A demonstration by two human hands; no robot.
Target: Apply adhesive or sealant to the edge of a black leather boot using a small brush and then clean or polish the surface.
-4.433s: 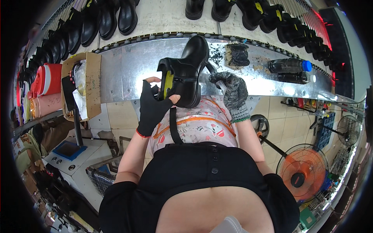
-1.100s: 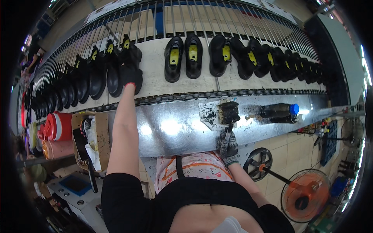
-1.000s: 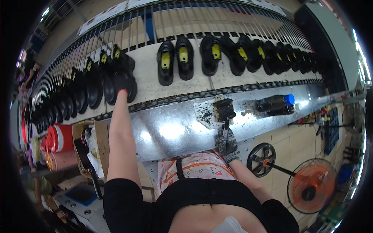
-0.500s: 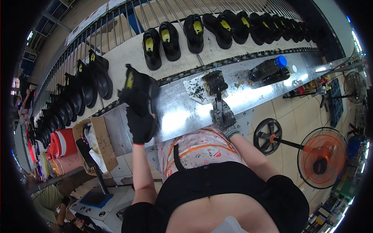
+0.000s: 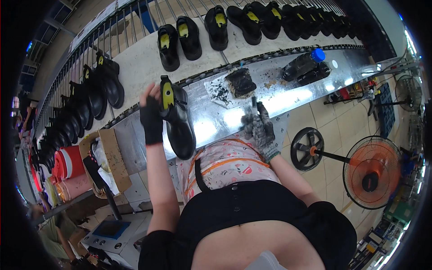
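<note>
A black leather shoe (image 5: pixel 179 128) with a yellow insole stands at the bench's near edge, toe toward me. My left hand (image 5: pixel 152 112), in a black fingerless glove, lies along the shoe's left side near the heel. Its bare fingers are stretched out; the thumb is hidden. In a mottled grey glove, my right hand (image 5: pixel 261 128) is closed on a thin, dark tool (image 5: pixel 254 104), blurred and like a small brush. Just beyond that tool, a black-soaked pad (image 5: pixel 240 82) sits on a stained white sheet (image 5: pixel 219 93) on the metal bench (image 5: pixel 211 123).
Black shoes (image 5: pixel 188 38) line the white conveyor (image 5: pixel 139 54) behind a chain. Two dark bottles (image 5: pixel 300 65) lie at the bench's right. An open carton (image 5: pixel 114 157) stands at left. A fan (image 5: pixel 371 173) is on the right, and another person (image 5: pixel 58 234) is at lower left.
The shoe has turned round, from toe away to toe toward me, and come nearer. My left hand has shifted from its front to its heel side. The right hand's tool has left the pad.
</note>
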